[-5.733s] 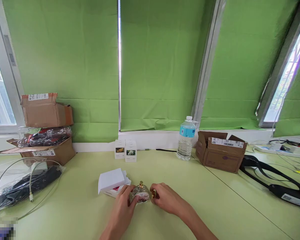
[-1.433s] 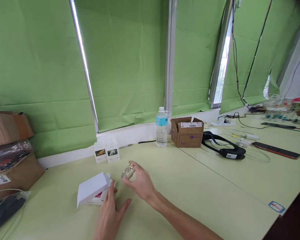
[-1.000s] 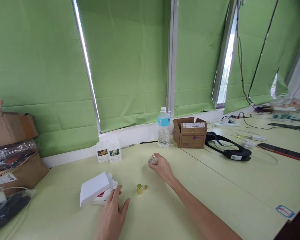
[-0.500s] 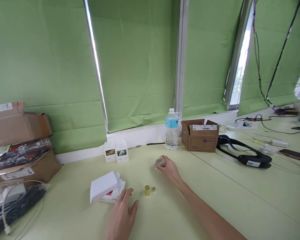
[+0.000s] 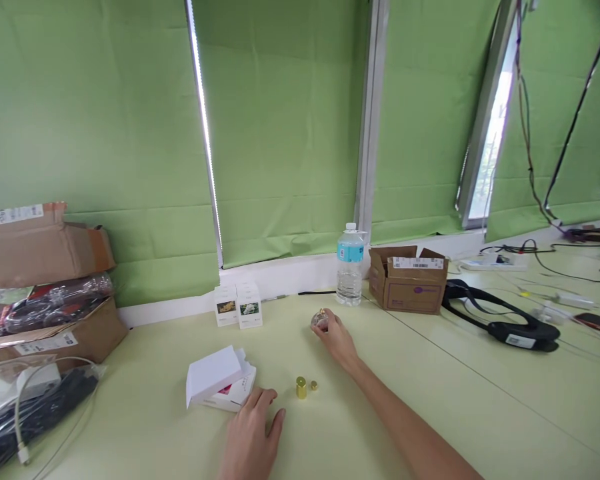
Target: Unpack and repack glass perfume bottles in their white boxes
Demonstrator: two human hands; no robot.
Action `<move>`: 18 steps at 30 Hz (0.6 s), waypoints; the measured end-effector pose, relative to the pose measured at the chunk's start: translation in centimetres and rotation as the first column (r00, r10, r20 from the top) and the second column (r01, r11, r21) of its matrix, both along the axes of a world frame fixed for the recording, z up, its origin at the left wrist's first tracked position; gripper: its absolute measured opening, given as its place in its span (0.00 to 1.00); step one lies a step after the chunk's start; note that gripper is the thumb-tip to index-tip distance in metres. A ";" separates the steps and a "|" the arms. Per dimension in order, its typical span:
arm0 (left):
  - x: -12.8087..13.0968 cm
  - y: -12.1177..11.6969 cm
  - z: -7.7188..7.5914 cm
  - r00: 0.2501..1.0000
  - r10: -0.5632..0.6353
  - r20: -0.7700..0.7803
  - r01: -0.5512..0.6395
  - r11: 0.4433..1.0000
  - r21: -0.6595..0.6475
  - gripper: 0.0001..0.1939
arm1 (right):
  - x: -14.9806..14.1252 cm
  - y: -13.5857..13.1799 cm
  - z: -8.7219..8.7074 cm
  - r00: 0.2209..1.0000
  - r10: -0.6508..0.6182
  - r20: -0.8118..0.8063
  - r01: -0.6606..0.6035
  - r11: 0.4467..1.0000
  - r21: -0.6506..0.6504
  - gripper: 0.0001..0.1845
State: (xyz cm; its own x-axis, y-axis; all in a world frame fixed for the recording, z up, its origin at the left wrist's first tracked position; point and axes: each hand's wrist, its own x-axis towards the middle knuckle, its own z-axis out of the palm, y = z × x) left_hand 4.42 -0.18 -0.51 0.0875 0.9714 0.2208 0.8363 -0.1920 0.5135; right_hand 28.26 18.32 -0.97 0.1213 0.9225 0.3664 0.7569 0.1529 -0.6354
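Note:
My right hand (image 5: 338, 339) is closed around a small round glass bottle (image 5: 319, 321) with a gold neck, at the table surface. Its fingers cover the bottle's right side. My left hand (image 5: 254, 430) rests on the table with the thumb and fingers apart, holding nothing. Just beyond its fingertips lies an opened white box (image 5: 220, 379) with its flap up. To the right of the left hand stand a gold cylindrical cap (image 5: 301, 387) and a smaller gold piece (image 5: 314, 385).
Two small white boxes with flower pictures (image 5: 250, 308) stand by the wall. A water bottle (image 5: 349, 270) and an open cardboard box (image 5: 409, 283) are behind the right hand. A black headset (image 5: 510, 320) lies right; stacked cartons (image 5: 45, 247) and bagged cables (image 5: 35, 410) are left.
The whole view has shifted slightly, so things sit a little further right and lower. My right hand still holds the glass bottle; my left hand stays on the table.

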 end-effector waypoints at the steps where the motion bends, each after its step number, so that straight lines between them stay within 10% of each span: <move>1: 0.0 0.1 -0.1 1.000 -0.002 -0.007 0.002 1.000 -0.001 0.15 | -0.2 0.5 0.1 1.000 -0.005 0.000 0.005 1.000 -0.006 0.33; 18: 0.4 0.7 -1.0 0.996 0.006 -0.093 -0.005 1.000 0.011 0.12 | -2.0 6.6 0.3 0.999 -0.036 -0.025 0.036 0.999 -0.006 0.30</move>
State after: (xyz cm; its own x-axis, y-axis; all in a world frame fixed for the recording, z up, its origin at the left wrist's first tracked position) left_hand 4.81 0.56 -1.49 0.1030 0.9696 0.2219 0.8815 -0.1923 0.4312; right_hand 26.28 24.89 -0.71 0.1633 0.9193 0.3580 0.7454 0.1228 -0.6552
